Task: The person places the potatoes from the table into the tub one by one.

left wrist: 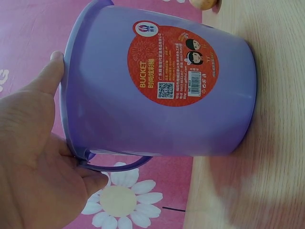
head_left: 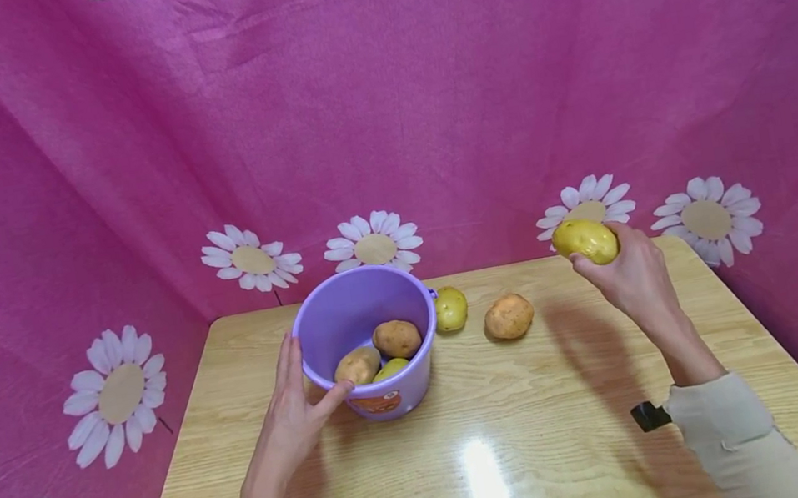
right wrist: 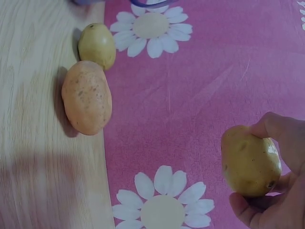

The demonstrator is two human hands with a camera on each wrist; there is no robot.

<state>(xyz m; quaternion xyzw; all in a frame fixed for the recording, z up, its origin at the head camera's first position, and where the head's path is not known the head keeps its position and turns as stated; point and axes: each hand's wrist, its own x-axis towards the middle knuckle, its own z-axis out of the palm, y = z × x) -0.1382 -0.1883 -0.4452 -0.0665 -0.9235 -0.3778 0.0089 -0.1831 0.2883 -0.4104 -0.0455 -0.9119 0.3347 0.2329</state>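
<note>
High over the right side of the table, my right hand point(head_left: 640, 278) grips a shiny yellow potato point(head_left: 586, 241) between thumb and fingers. My left hand point(head_left: 297, 407) holds the rim of a purple bucket point(head_left: 416, 381), thumb at the front edge and fingers along its left side. Inside the bucket lie a tan potato point(head_left: 358, 366), a brown potato point(head_left: 397, 339) and a partly hidden yellow-green potato point(head_left: 390, 369). Right beside the bucket sits another yellow potato point(head_left: 451, 309), with a light brown potato point(head_left: 509, 317) to its right.
The wooden table point(head_left: 545, 440) reaches back to a pink curtain point(head_left: 382, 117) printed with white daisies, which also hangs along both sides. A thin purple handle point(left wrist: 119, 167) hangs from the bucket's rim. A red label point(left wrist: 167, 64) is stuck on its wall.
</note>
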